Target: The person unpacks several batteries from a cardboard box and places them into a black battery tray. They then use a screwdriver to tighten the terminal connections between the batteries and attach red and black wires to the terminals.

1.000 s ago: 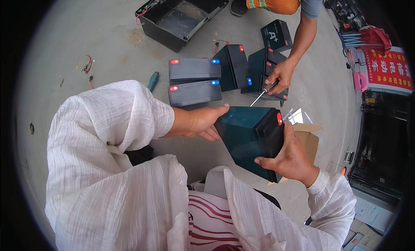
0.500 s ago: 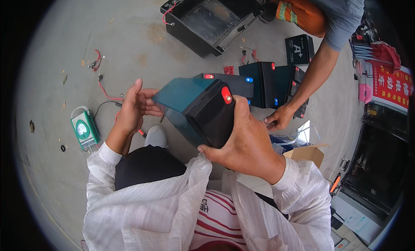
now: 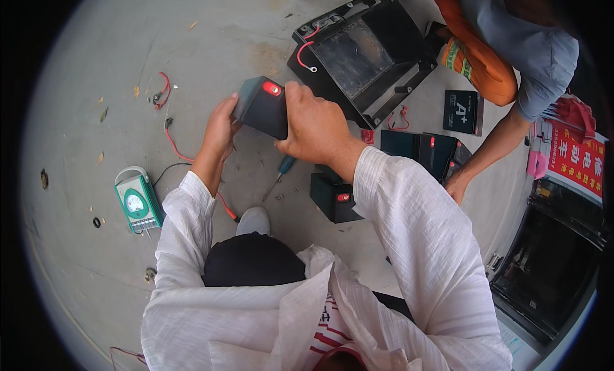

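A dark battery is held up between the two hands, left of the big black box. One end of it, with a red cap, shows toward the person. The right hand is wrapped round the side of the battery closer to the box, with its thumb and fingers spread wide to grip it. The left hand touches the other side, farther from the box. Some of its fingers are hidden, so I cannot tell how far they are closed.

On the near side of the box, a screwdriver with a blue-green handle lies on the gray floor. Just beside it is a second battery, also with a red cap. Two more batteries stand just off the box's near right corner, partly behind a white sleeve. To the right of the box is a battery with white marks. Another person's arm reaches down there, well to the box's right. Far to the box's left are a green and white meter and a red wire.
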Demonstrator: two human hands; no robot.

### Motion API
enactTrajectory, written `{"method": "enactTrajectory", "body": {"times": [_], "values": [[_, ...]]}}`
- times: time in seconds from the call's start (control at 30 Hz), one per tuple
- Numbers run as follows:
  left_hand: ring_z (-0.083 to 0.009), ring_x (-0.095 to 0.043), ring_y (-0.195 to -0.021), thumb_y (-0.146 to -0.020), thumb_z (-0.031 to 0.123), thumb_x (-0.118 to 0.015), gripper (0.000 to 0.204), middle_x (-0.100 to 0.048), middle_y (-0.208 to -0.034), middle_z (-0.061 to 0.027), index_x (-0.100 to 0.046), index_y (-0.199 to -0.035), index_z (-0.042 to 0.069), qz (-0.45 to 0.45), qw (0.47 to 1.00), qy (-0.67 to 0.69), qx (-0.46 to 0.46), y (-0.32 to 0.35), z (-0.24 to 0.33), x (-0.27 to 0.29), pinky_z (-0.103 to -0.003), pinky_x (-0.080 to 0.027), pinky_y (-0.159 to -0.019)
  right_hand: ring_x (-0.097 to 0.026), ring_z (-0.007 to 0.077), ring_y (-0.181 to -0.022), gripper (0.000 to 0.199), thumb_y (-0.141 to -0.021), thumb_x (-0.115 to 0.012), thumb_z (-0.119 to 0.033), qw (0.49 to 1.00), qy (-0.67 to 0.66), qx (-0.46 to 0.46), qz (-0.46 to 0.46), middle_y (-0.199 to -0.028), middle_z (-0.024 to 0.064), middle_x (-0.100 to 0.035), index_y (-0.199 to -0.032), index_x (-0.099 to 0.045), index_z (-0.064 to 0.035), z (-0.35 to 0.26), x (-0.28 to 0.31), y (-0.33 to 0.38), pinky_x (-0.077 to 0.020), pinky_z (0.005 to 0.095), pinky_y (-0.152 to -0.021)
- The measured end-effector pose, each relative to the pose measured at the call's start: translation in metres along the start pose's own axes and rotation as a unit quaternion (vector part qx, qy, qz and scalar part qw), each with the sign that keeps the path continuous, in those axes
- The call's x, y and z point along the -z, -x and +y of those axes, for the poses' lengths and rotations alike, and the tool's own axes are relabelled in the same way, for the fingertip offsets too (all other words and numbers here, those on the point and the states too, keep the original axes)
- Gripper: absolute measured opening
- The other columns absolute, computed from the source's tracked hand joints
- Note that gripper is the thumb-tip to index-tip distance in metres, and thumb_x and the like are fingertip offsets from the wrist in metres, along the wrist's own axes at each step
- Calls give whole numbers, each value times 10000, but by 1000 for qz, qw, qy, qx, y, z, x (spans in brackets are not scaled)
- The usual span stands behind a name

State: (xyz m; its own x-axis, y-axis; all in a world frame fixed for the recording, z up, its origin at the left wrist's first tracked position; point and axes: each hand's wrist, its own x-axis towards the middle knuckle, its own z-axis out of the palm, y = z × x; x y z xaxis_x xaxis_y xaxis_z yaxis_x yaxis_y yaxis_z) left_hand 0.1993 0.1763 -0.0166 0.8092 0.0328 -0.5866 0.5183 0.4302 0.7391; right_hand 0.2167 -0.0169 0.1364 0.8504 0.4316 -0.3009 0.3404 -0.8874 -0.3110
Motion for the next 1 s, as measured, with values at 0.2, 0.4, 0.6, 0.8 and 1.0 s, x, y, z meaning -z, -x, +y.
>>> {"method": "enactTrajectory", "body": {"times": [0.2,0.4,0.6,0.8,1.0], "values": [[-249,-463,-1402,-1091,434,-448,566,-534,-1500,-155,-561,-1452,13,-45,974,-185,-120,6,18,-4,-405,-295,-1201,-702,407,-978,715,-691,-883,-307,997,6,-61,-44,-1098,222,-650,-1202,-495,10,9,-20,-23,-579,477,-782],[-190,-632,-965,-1089,276,-502,315,-664,-1034,-94,-613,-1146,-14,142,939,-251,-189,44,-34,11,-353,-493,-859,-678,364,-1036,458,-850,-794,-221,977,-127,-102,134,-1152,185,-646,-1212,-605,-13,49,13,81,-564,421,-870],[-356,-700,-838,-932,389,-685,388,-697,-931,-186,-607,-1084,41,-112,712,-666,-194,128,-118,-4,-457,-543,-695,-628,379,-1089,290,-890,-714,-74,943,-162,-185,223,-1167,191,-632,-1156,-624,-5,104,-41,213,-511,417,-947],[-379,-704,-847,-944,355,-657,326,-712,-894,-180,-600,-1038,48,-187,597,-768,-134,95,-159,-12,-507,-557,-731,-566,401,-1177,307,-864,-715,-52,936,-165,-138,277,-1228,207,-608,-1152,-625,4,105,-77,245,-440,453,-1042],[-400,-694,-839,-939,273,-646,220,-711,-836,-177,-635,-998,62,-136,640,-737,-170,108,-140,-8,-518,-541,-729,-547,409,-1223,331,-863,-717,-57,924,-225,-108,290,-1300,219,-573,-1174,-622,3,112,-90,272,-433,456,-1062]]}}
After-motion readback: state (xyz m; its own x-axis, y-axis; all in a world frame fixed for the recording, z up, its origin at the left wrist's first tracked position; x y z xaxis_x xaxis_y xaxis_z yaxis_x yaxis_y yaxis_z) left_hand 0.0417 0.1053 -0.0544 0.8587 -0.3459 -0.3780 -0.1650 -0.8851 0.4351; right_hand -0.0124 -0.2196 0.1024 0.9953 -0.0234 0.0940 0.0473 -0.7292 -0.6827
